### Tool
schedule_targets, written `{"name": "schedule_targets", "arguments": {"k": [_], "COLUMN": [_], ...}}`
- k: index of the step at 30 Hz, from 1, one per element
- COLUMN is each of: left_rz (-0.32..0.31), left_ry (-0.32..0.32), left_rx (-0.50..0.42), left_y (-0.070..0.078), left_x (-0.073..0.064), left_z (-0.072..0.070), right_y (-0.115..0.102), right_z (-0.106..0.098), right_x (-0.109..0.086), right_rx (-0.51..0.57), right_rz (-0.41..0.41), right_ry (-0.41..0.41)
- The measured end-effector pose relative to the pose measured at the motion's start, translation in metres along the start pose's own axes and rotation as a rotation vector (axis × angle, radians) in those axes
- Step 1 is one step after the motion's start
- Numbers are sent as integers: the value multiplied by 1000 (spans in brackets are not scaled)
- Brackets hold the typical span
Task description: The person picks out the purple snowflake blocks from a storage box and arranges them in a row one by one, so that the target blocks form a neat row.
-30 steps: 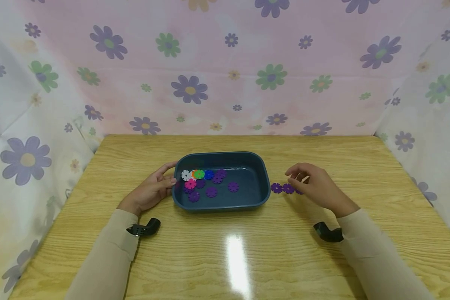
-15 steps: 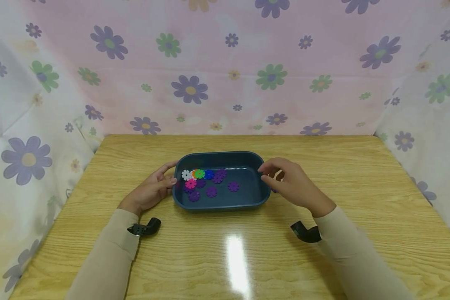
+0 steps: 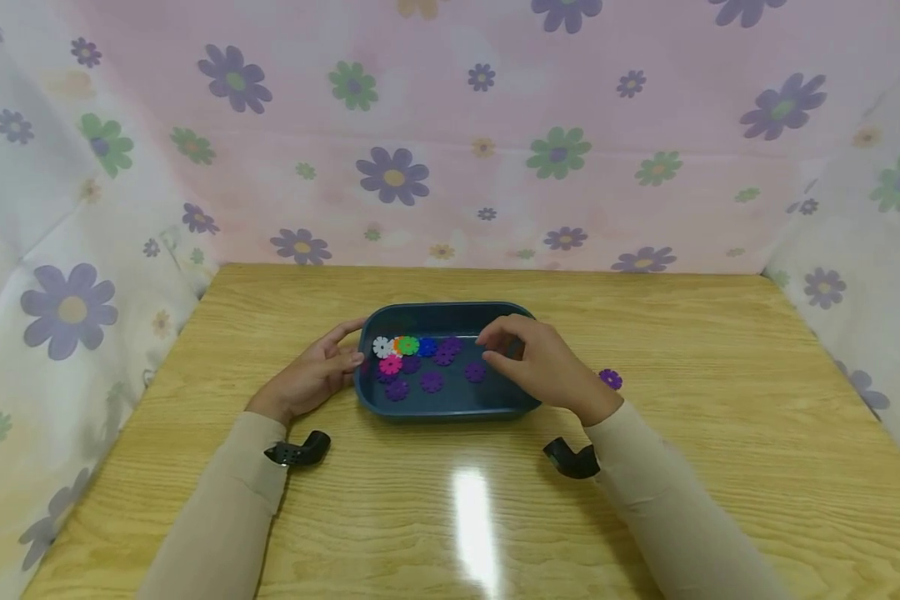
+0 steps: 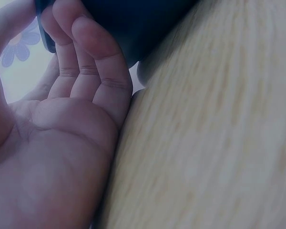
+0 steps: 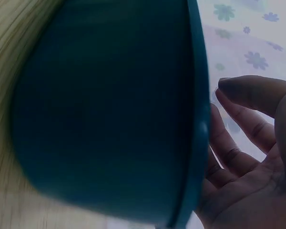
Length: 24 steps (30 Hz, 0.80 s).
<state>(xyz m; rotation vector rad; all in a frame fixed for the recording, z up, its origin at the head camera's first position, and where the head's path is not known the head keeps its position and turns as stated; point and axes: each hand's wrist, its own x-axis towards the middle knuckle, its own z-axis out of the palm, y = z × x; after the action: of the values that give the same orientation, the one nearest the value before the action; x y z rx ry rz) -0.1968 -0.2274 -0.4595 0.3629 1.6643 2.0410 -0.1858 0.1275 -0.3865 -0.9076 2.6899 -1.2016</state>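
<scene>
My left hand (image 3: 311, 382) grips the left end of a dark blue plastic bin (image 3: 442, 413), thumb at the rim and fingers along its outer wall. In the left wrist view, those curled fingers (image 4: 102, 43) lie against the bin's side. My right hand (image 3: 542, 364) hangs over the bin's right end, fingers loosely bent, nothing visible between thumb and fingertips. Inside the bin lie several purple notched plastic discs (image 3: 432, 382), mostly left of the right hand. A white disc (image 3: 382, 347), a pink disc (image 3: 391, 364), a green disc (image 3: 409, 345) and a blue disc (image 3: 427, 347) cluster at the left.
One purple disc (image 3: 610, 379) shows on the wooden table (image 3: 390, 500) right of the bin; my right hand and wrist cover the spot beside it. A flowered cloth (image 3: 457, 108) stands behind the table and on both sides.
My right hand has moved left from over the row of purple discs on the table to above the bin. The left hand keeps its hold; the head view has shifted slightly.
</scene>
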Motion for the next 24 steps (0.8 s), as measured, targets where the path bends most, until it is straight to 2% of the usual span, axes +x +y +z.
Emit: {"name": "schedule_targets", "arguments": {"k": [11, 16, 24], "left_rz": [-1, -7, -17], "left_ry": [14, 19, 38], "left_rx": [-5, -12, -9], "left_y": [-1, -2, 0], "left_x": [-1, 0, 1], "left_z": [-3, -1, -1], "right_y": [-20, -12, 6], "right_z": [26, 28, 29], "right_x": [18, 18, 27], "right_rx": [32, -17, -90], "right_rz": [-27, -2, 75], "right_ry": [-54, -70, -173]}}
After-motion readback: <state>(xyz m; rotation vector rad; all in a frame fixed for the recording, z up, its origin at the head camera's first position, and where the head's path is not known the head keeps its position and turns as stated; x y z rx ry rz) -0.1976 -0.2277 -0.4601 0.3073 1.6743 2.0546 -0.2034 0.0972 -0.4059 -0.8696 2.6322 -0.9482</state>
